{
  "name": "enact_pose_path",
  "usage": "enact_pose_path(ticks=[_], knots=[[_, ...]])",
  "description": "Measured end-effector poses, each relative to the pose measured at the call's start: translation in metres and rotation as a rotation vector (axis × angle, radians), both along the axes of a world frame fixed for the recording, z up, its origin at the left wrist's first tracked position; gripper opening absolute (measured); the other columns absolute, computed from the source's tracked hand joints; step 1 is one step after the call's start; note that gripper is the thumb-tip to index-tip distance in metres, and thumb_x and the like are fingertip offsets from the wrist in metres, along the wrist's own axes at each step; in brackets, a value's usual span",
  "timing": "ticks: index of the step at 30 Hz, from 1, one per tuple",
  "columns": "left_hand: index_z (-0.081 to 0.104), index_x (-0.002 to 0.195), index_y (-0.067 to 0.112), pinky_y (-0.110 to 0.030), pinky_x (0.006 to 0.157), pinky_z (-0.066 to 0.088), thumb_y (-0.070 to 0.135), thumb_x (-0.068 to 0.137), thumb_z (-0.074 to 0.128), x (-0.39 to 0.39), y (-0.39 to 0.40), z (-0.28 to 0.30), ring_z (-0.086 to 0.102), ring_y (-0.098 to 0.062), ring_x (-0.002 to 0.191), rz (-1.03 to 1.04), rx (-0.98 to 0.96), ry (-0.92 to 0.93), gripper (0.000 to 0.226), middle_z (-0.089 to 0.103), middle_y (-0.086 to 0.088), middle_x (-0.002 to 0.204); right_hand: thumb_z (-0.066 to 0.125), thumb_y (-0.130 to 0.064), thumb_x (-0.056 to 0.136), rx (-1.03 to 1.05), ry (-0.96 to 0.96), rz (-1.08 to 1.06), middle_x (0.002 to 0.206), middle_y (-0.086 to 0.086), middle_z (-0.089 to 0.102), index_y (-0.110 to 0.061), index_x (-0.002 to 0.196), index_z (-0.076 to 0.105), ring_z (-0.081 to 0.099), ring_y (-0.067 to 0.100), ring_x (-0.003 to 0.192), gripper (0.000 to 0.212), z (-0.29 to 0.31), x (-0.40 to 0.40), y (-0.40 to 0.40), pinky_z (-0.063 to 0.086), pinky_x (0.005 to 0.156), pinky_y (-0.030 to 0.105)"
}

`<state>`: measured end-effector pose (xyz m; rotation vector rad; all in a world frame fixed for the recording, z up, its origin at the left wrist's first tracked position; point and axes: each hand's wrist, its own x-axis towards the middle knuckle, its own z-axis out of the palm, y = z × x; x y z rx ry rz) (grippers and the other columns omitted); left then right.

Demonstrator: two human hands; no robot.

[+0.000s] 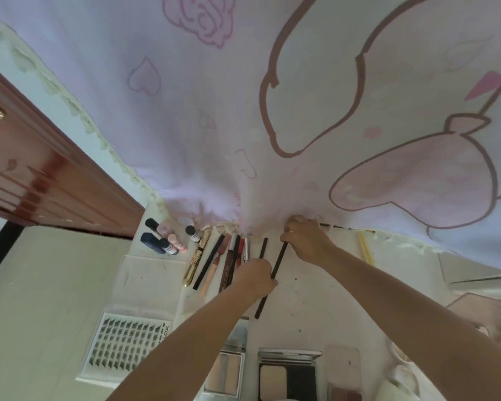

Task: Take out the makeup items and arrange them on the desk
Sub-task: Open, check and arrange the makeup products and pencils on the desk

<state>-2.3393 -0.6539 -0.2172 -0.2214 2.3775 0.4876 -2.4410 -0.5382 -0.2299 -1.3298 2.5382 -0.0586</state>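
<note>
Nearest, two open compacts (287,374) lie at the desk's (315,302) near edge. Farther off, the left hand (255,277) and right hand (307,241) each pinch one end of a black pencil (278,261). It should go down parallel to the row of sticks (214,261) at its left. Bare desk lies right; the curtain (243,111) bounds the far edge.

Soft even daylight, strong wide-angle bending, blurred edges.

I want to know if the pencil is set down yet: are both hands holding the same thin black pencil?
Yes: the right hand grips the upper end of the black pencil and the left hand grips its lower end.
</note>
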Motion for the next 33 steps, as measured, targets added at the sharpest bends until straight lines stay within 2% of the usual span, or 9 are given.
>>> enact_pose_path(ticks=[2,3,9,14,18,21,24,27,33], knots=[[0.058,0.106,-0.001,-0.033,0.080,0.048,0.032,0.094,0.045,-0.001,0.001,-0.007,0.059,-0.027,0.104,0.010,-0.019,-0.026,0.037,0.062,-0.016,0.111,0.089,-0.001,0.032,-0.025,0.054,0.080,0.068,0.000,0.066,-0.019,0.067,0.074,0.065,0.023,0.069,0.041,-0.015,-0.002,-0.003,0.043,0.048,0.021],[0.057,0.107,0.000,-0.033,0.080,0.048,0.032,0.094,0.046,0.000,0.001,-0.009,0.058,-0.027,0.105,0.017,-0.028,-0.036,0.036,0.061,-0.015,0.113,0.090,-0.002,0.025,-0.016,0.029,0.070,0.063,-0.002,0.065,-0.021,0.061,0.073,0.064,0.020,0.061,0.044,-0.024,-0.004,-0.004,0.044,0.043,0.020],[0.054,0.110,0.003,-0.031,0.082,0.047,0.030,0.096,0.042,0.007,0.005,-0.012,0.059,-0.025,0.106,0.007,-0.111,-0.027,0.033,0.060,-0.012,0.115,0.079,0.013,0.043,-0.146,-0.066,0.029,0.076,0.015,0.068,-0.001,0.077,0.070,0.067,0.033,0.069,0.038,-0.035,0.004,0.004,0.056,0.048,0.038],[0.055,0.108,0.003,-0.031,0.076,0.047,0.036,0.098,0.035,0.007,0.009,-0.006,0.059,-0.025,0.102,-0.055,-0.162,0.038,0.040,0.061,-0.011,0.110,0.075,0.012,0.049,-0.270,0.001,-0.198,0.073,0.015,0.069,0.001,0.073,0.071,0.068,0.032,0.064,0.026,-0.024,0.012,0.049,0.056,0.055,0.035],[0.047,0.122,0.006,-0.032,0.082,0.045,0.030,0.098,0.033,-0.010,0.015,0.004,0.054,-0.025,0.109,-0.108,-0.078,0.207,0.037,0.055,-0.011,0.119,0.061,0.014,0.070,-0.290,-0.022,-0.569,0.097,0.025,0.067,0.009,0.094,0.068,0.064,0.040,0.095,0.026,-0.011,0.002,0.094,0.051,0.085,0.042],[0.033,0.137,0.007,-0.032,0.099,0.038,0.023,0.097,0.036,-0.033,0.018,0.013,0.043,-0.025,0.123,-0.105,-0.005,0.332,0.043,0.043,-0.010,0.135,0.045,0.005,0.086,-0.219,-0.049,-0.672,0.132,0.017,0.052,0.001,0.125,0.052,0.047,0.029,0.124,0.040,0.003,-0.011,0.113,0.034,0.105,0.032],[0.019,0.144,0.007,-0.033,0.111,0.028,0.021,0.097,0.038,-0.050,0.022,0.020,0.026,-0.025,0.137,-0.065,-0.010,0.374,0.053,0.021,-0.010,0.151,0.041,-0.008,0.092,-0.069,-0.124,-0.660,0.145,0.007,0.038,-0.007,0.139,0.035,0.034,0.020,0.134,0.047,0.006,-0.016,0.115,0.026,0.109,0.026],[0.011,0.147,0.010,-0.034,0.114,0.022,0.023,0.097,0.037,-0.052,0.024,0.023,0.012,-0.024,0.142,-0.066,-0.038,0.336,0.057,0.006,-0.009,0.155,0.046,-0.019,0.091,0.022,-0.174,-0.676,0.148,0.006,0.031,-0.010,0.142,0.026,0.029,0.021,0.137,0.056,-0.002,-0.014,0.110,0.026,0.110,0.030],[0.014,0.146,0.010,-0.036,0.114,0.025,0.024,0.097,0.036,-0.043,0.025,0.023,0.012,-0.026,0.143,-0.118,-0.069,0.240,0.055,0.007,-0.012,0.155,0.050,-0.016,0.090,0.071,-0.181,-0.704,0.148,0.003,0.029,-0.014,0.141,0.029,0.025,0.025,0.137,0.055,-0.008,-0.005,0.115,0.029,0.109,0.034]])
